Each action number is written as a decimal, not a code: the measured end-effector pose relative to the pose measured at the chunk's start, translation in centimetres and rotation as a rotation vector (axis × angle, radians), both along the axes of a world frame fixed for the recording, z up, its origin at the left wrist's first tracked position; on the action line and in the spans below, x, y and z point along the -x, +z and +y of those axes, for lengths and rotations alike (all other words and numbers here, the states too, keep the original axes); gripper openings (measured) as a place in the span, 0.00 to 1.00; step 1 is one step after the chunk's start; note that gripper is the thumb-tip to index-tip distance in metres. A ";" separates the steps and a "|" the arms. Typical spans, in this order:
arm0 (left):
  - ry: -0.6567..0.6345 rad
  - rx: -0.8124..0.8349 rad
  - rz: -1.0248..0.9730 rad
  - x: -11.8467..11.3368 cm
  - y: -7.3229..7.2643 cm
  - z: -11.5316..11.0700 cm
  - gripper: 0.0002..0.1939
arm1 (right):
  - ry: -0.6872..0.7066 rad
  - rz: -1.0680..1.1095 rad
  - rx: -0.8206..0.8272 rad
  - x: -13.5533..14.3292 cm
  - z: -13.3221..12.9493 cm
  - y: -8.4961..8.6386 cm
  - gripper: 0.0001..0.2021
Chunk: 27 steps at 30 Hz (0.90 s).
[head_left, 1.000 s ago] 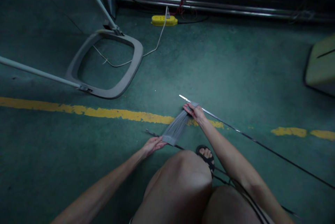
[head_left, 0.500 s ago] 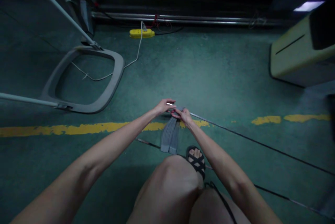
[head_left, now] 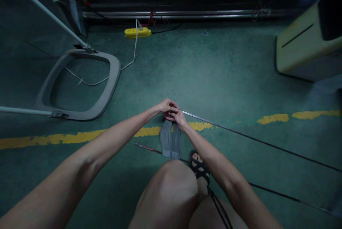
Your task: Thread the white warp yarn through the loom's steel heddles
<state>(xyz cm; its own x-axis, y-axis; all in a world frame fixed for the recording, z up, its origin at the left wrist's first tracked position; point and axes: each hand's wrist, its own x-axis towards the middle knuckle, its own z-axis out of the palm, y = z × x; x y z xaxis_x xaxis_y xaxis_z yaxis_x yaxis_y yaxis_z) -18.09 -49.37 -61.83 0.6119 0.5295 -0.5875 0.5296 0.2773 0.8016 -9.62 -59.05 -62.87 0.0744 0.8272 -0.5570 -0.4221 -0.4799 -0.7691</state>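
Note:
My left hand (head_left: 168, 106) is closed, its fingertips pinched at the near end of a thin metal rod (head_left: 208, 121) that runs off to the right. Just below and touching it, my right hand (head_left: 178, 117) is closed on the upper end of grey ribbed strips (head_left: 171, 140). Fingers hide the exact spot where rod and strips meet. The strips hang toward my knee in two bands side by side. At their lower end a second thin dark rod (head_left: 148, 148) passes across, partly hidden behind my leg and sandal.
A grey loop-shaped base frame (head_left: 114, 79) with pale poles stands at left. A yellow power strip (head_left: 137, 32) with a white cable (head_left: 135, 45) lies near metal rails (head_left: 192, 15). A yellowish box-like unit (head_left: 296, 49) is at right. A worn yellow line (head_left: 66, 137) crosses the green floor.
My left hand's fingers have closed in from a looser, spread pose, and both hands have shifted slightly left. The strips' upper end moved left with them. The view has turned a little.

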 end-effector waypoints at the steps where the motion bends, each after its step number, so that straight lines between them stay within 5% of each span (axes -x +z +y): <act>1: 0.005 -0.002 0.005 0.0 0.0 0.0 0.05 | 0.004 0.000 0.009 0.1 0.0 0.4 0.11; 11: 0.147 0.024 0.037 1.0 -0.4 0.2 0.03 | 0.032 -0.053 -0.004 0.7 0.1 3.0 0.12; 20: 0.330 0.091 0.082 2.7 -0.6 0.7 0.04 | 0.102 -0.279 0.023 3.1 0.7 0.9 0.30; 27: 0.432 0.133 0.034 5.5 -1.3 0.8 0.04 | 0.413 -0.877 0.015 1.1 2.3 -0.3 0.18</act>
